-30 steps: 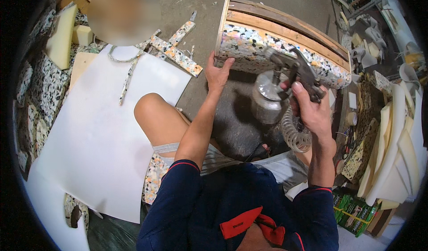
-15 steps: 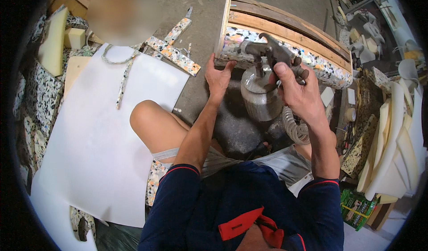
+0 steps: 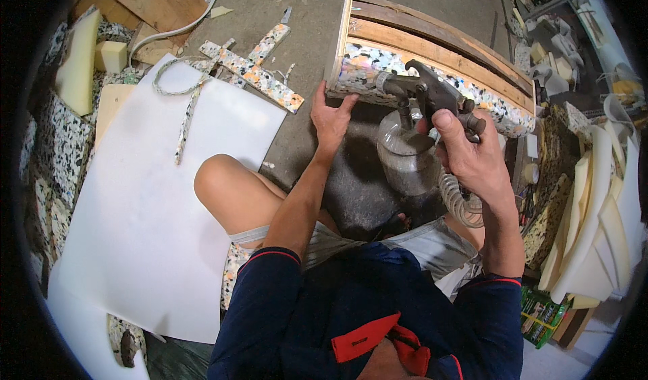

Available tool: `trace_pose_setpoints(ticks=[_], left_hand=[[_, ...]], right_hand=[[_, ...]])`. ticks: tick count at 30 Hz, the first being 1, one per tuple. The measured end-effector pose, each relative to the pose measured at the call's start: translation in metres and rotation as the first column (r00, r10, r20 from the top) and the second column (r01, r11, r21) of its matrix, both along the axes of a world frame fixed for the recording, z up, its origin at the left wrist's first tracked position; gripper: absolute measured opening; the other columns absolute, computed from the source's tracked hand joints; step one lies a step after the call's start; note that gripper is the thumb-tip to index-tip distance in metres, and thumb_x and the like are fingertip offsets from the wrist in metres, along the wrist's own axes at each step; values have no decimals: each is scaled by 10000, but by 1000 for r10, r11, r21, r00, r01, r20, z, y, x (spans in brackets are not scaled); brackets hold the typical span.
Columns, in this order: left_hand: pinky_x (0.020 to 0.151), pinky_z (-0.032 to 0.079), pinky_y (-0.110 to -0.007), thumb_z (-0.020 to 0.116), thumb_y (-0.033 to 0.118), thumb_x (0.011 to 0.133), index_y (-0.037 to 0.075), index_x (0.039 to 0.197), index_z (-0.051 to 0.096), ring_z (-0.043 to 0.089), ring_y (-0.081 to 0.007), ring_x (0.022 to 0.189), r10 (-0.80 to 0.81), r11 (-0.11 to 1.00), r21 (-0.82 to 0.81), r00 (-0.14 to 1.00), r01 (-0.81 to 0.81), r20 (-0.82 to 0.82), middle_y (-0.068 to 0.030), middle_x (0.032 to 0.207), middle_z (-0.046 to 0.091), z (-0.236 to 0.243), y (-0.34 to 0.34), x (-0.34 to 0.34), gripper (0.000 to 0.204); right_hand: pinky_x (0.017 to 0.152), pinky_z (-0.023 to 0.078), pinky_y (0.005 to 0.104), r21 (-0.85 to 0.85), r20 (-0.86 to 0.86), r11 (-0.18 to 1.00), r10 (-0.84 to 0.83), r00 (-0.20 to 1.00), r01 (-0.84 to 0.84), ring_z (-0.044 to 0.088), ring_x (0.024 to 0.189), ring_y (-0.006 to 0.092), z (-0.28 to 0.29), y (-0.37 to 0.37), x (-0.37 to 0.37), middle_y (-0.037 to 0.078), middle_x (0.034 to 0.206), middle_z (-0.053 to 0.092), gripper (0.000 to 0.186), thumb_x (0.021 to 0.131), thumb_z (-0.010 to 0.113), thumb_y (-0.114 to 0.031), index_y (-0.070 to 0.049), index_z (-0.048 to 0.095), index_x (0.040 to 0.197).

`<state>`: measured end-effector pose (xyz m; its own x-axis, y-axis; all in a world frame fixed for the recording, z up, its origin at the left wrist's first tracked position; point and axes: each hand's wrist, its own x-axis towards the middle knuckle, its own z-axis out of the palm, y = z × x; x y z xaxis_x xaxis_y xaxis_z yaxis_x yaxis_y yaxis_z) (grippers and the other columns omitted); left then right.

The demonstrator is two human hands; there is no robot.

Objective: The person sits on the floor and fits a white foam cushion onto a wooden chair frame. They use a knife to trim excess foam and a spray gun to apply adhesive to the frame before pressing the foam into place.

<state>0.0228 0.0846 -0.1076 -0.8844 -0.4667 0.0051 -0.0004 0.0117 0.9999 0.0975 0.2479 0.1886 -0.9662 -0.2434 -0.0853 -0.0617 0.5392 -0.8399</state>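
Note:
A slatted wooden frame (image 3: pixel 432 42) stands in front of me, its near side covered with a strip of speckled multicoloured foam (image 3: pixel 359 68). My left hand (image 3: pixel 331 121) grips the frame's near left corner, thumb on the foam and fingers at the end board. In my right hand (image 3: pixel 478 154) is a dark metal spray gun (image 3: pixel 437 91), its nozzle pointing left toward the foam face. A dusty round cup (image 3: pixel 409 164) hangs under the gun. A clear coiled hose (image 3: pixel 462 199) hangs just below my right hand.
To my left lies a large white foam sheet (image 3: pixel 162 225), with a thin foam strip (image 3: pixel 189 123) on it. Speckled foam offcuts (image 3: pixel 253 76) lie beyond the sheet. Cream foam pieces (image 3: pixel 594 211) are stacked at the right, above a green package (image 3: pixel 540 316).
My right hand has moved the spray gun right and slightly toward me. The left hand stays on the frame. A blurred round patch at upper left is gone, revealing boards and a white hose.

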Motion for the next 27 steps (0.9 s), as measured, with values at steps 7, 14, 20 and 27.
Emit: trace_pose_setpoints(ticks=[7, 14, 20, 27], left_hand=[[1094, 390, -442, 874, 441, 718, -83, 1389, 488, 510, -393, 1291, 9, 999, 35, 999, -8, -30, -281, 1366, 542, -14, 2, -6, 935], [1091, 392, -445, 866, 411, 741, -88, 1394, 478, 515, -391, 1284, -16, 1000, -4, 999, 16, -31, -283, 1372, 535, -8, -1, -1, 909], [1081, 400, -444, 878, 415, 729, -91, 1391, 477, 524, -390, 1274, -13, 1000, -13, 1000, 12, -16, -283, 1348, 551, -1, -1, 1, 925], [1070, 408, -449, 878, 413, 730, -79, 1387, 484, 528, -394, 1264, -21, 999, 37, 998, 23, -55, -272, 1330, 561, -8, 0, -2, 910]], right_hand=[[448, 365, 231, 5, -90, 999, -33, 995, 34, 468, 497, 47, -1, -5, -13, -1, 728, 613, 462, 1011, 572, -487, -38, 650, 933], [448, 352, 233, 5, -93, 991, -135, 986, 136, 457, 503, 47, 13, -6, -13, 14, 785, 646, 470, 1036, 522, -478, -31, 666, 1030], [467, 356, 217, -5, -31, 1000, -17, 999, 16, 462, 537, 28, 17, -6, 8, -4, 822, 675, 437, 1027, 567, -441, -19, 680, 1040], [476, 370, 220, -28, -68, 1000, -10, 998, 8, 478, 535, 42, 3, -20, 5, -23, 706, 583, 438, 1009, 597, -453, -32, 632, 893]])
